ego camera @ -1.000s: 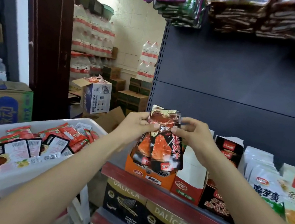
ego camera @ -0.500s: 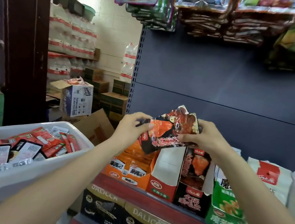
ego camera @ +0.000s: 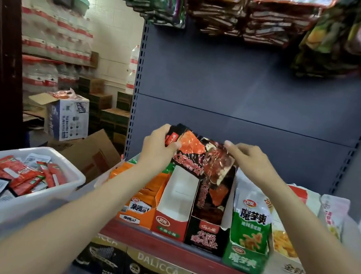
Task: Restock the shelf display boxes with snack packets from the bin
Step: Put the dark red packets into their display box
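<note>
A bunch of black-and-red snack packets lies tilted between both hands, just above the black display box on the red-edged shelf. My left hand grips the packets' left end. My right hand pinches their right top edge. To the left of the black box stands a red display box whose white inside shows. The white bin at lower left holds several red and black packets.
An orange box stands left of the red one; a green box and a pale box stand to the right. DALICCA boxes fill the shelf below. Hanging bags crowd the top. Cartons and water bottles stand behind the bin.
The packets have turned from hanging upright to lying tilted and have moved right, from above the orange box to above the black box. My view has shifted right too.
</note>
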